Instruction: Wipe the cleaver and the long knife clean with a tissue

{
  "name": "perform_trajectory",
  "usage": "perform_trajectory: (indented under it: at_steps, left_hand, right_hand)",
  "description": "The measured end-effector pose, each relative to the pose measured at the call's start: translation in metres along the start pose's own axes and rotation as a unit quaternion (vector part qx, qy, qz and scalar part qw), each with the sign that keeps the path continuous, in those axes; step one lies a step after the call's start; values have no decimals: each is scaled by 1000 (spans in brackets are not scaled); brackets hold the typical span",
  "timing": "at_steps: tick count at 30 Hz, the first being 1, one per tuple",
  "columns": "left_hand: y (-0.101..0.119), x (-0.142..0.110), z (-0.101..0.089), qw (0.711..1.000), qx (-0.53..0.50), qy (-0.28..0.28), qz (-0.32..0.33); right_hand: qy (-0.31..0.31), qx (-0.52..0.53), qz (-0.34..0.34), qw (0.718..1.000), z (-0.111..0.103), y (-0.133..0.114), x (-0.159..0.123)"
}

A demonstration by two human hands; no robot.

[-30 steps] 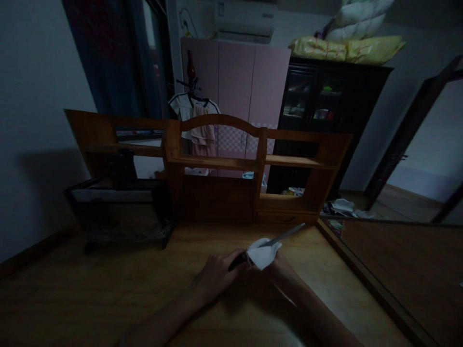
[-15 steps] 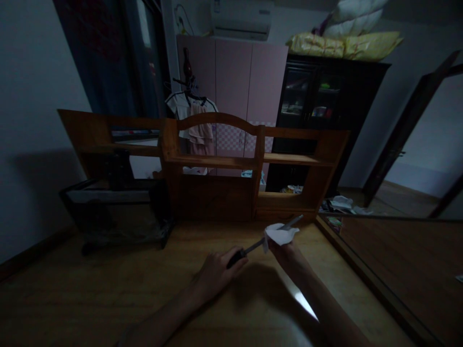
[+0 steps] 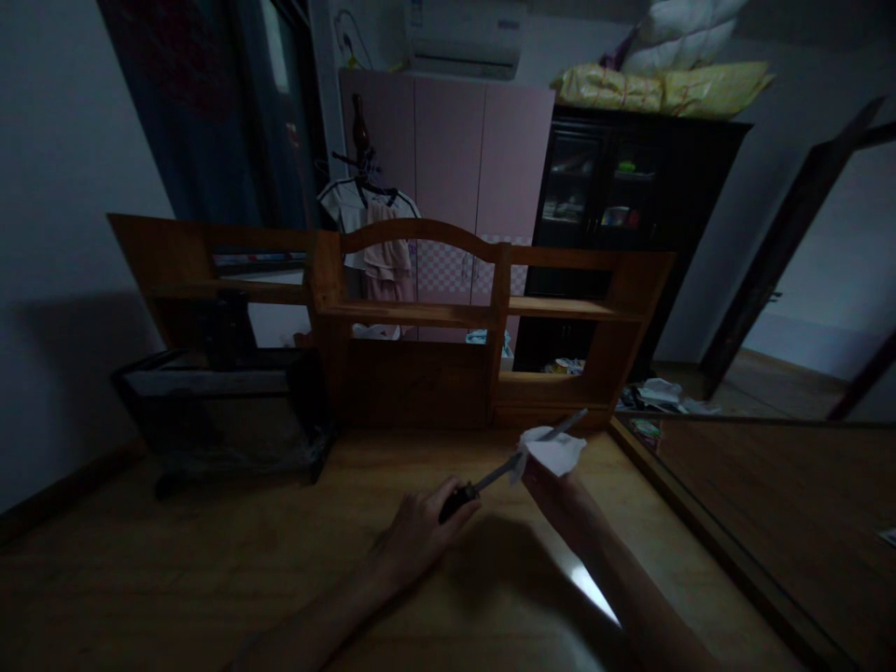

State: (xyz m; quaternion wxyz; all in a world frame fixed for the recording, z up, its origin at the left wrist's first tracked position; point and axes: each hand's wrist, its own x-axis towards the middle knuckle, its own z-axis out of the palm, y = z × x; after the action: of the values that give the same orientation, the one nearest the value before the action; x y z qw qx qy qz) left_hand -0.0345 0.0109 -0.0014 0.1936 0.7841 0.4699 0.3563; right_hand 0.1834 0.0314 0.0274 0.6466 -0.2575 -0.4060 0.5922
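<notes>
I saw left hand (image 3: 420, 527) curled round grip of black-handled blade (image 3: 498, 472) above tabletop (image 3: 364, 597), tip toward far right corner. Right hand (image 3: 564, 504) gripped white tissue (image 3: 556, 455) around blade. Black-framed tank (image 3: 231, 420) stood near far left corner, wooden shelf (image 3: 410, 315) along far edge; pink wardrobe (image 3: 448, 149) beyond.

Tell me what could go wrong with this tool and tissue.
The white tissue in your right hand covers the middle of the gray shaft; if that has a sharp edge, which I can't make out, it might cut through to skin. The bare tip sticks out past the tissue and might scratch the wooden shelf unit beyond. The scene is dim, so a slip may go unnoticed.
</notes>
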Motion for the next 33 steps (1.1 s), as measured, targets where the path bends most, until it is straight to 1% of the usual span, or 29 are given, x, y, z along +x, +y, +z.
perform_trajectory:
  at_steps: [4,6,7,11,14,20,25,30,33]
  left_hand:
    - [3,1,-2,1000,-15,-10,16]
    - [2,1,-2,999,-3,-22,27]
    - [1,1,-2,999,6,-28,31]
    - [-2,1,-2,998,37,-36,39]
    - [-2,1,-2,998,38,-35,41]
    - [-2,1,-1,998,40,-27,34]
    - [-2,1,1,998,42,-13,43]
    - [-3,0,0,998,50,-14,25]
    - [-4,0,1,998,56,-9,26]
  right_hand:
    - [-109,-110,40,987,19,5,-14]
    - [-136,-139,45,980,22,8,-17]
    - [-140,-146,46,978,22,9,-18]
    - [-135,-152,57,978,19,12,-17]
    - [-129,-140,53,980,18,14,-15]
    - [-83,-101,51,990,13,14,-14]
    - [-84,-109,22,990,8,9,-10]
    - [-48,-55,7,997,-3,4,-1]
    - [-29,-42,-22,998,-13,-1,4]
